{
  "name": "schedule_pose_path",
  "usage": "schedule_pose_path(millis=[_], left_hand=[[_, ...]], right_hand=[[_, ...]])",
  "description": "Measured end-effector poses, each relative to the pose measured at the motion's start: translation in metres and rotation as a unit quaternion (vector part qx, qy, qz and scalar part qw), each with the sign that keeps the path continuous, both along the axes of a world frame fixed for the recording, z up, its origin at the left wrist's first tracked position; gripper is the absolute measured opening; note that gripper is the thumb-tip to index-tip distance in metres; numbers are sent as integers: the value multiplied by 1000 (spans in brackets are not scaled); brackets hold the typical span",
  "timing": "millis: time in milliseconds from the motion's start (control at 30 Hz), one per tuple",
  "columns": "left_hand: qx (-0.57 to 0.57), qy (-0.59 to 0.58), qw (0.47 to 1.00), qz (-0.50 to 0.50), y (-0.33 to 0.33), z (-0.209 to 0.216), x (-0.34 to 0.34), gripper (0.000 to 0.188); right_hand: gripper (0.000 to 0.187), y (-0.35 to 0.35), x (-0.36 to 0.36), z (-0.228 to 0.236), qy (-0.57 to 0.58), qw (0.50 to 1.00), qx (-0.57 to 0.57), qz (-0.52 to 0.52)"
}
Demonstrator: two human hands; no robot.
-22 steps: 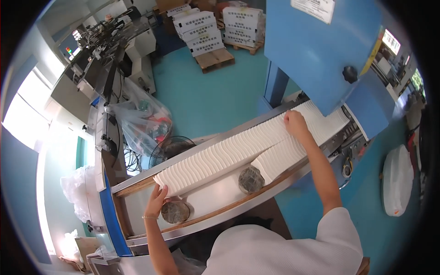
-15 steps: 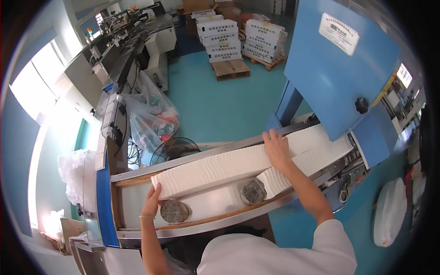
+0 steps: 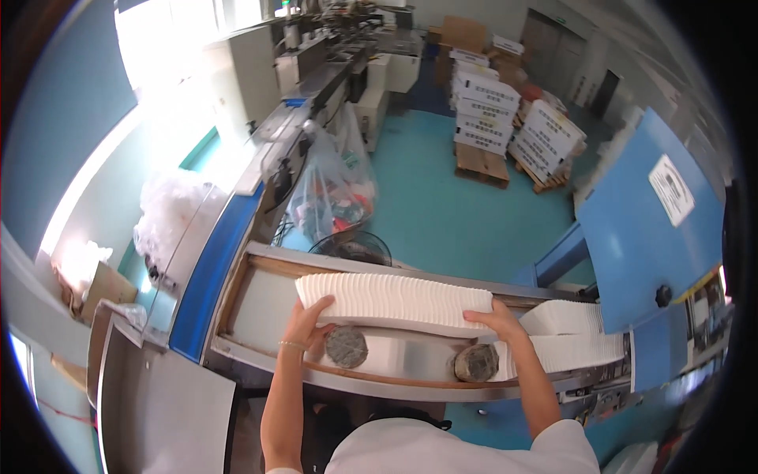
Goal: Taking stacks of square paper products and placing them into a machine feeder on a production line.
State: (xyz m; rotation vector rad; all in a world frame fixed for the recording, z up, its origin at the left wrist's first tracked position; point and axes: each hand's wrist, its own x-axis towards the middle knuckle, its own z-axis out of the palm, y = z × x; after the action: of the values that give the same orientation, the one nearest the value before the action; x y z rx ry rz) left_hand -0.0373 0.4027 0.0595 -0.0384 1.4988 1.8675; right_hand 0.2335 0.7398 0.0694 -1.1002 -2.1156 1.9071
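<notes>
the left hand (image 3: 306,322) grips the left end of a long stack of white folded paper sheets (image 3: 395,302), fingers curled around its edge. the right hand (image 3: 497,319) presses on the right end, fingers spread over the top. the stack sits held just above the white conveyor tray (image 3: 260,304). two round grey discs (image 3: 346,347) lie on the tray below the stack. more white sheets (image 3: 568,340) lie right of the stack, beside the blue machine cover (image 3: 639,229).
</notes>
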Motion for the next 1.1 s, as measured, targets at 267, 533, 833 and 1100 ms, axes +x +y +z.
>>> schedule_pose_path(millis=[267,533,833,1100], left_hand=[[25,122,982,142,-124,66,-20,56],[40,126,853,505,-390,1,87,59],[-213,-101,737,633,-544,-17,280,62],[-508,-81,636,575,-616,-27,313,83]], right_hand=[[63,-107,-95,89,94,989,105,53],[73,-329,-229,120,153,909,172,349],[91,-572,-312,-15,-51,715,187,671],[45,-594,-364,-54,-26,832,-27,553]])
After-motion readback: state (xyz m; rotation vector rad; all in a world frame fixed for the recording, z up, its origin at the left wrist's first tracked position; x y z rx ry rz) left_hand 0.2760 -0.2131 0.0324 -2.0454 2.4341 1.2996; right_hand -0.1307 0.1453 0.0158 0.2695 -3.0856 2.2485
